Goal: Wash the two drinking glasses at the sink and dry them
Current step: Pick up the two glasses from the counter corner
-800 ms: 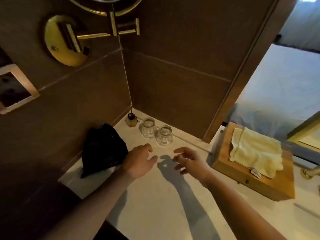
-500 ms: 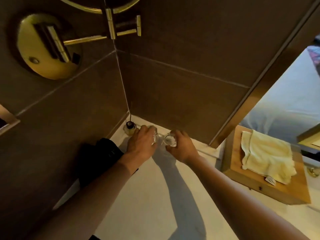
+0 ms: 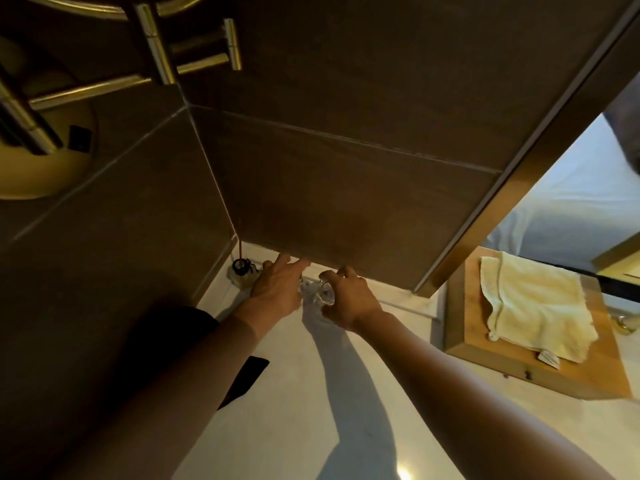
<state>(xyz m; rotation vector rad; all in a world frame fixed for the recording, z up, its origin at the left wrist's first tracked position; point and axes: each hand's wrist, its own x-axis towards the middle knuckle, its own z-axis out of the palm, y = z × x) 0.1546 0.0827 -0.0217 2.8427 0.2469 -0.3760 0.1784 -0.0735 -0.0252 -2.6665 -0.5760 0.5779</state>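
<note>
R hand (image 3: pixel 349 301) fwd (glass (image 3: pixel 320 294) w/in fingers (image 3: pixel 346 273))

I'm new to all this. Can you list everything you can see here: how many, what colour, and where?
glass: one, clear, back corner, in the right hand
second glass: one, clear, beside it, mostly hidden
small bottle: one, dark cap, in the corner
bag: one, black, counter's left
wooden box: one, brown, right
towel: one, cream, on the box
counter: one, white
wall fitting: one, gold, upper left
left hand: over the second glass, grip unclear
right hand: gripping the glass
</note>
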